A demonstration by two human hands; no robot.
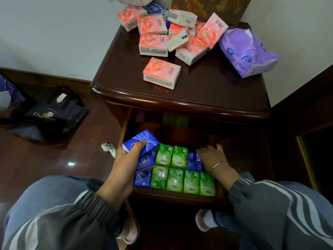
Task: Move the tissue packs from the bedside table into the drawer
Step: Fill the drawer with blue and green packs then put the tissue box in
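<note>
Drawer point(180, 200) stands pulled out below the bedside table point(207, 92), with green packs point(180, 179) in rows inside. The left hand point(126, 159) grips a blue tissue pack point(138, 140) over the drawer's left end, thumb clamped on top. The right hand point(210, 156) rests on other blue packs point(191, 159) inside, fingers fairly straight and slightly apart. Pink packs point(153, 44) lie heaped on the tabletop near a purple bag point(246, 53).

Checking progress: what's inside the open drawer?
Rows of green packs and blue packs; the left hand grips a tilted blue pack. The right hand covers some, and the back is dark.
</note>
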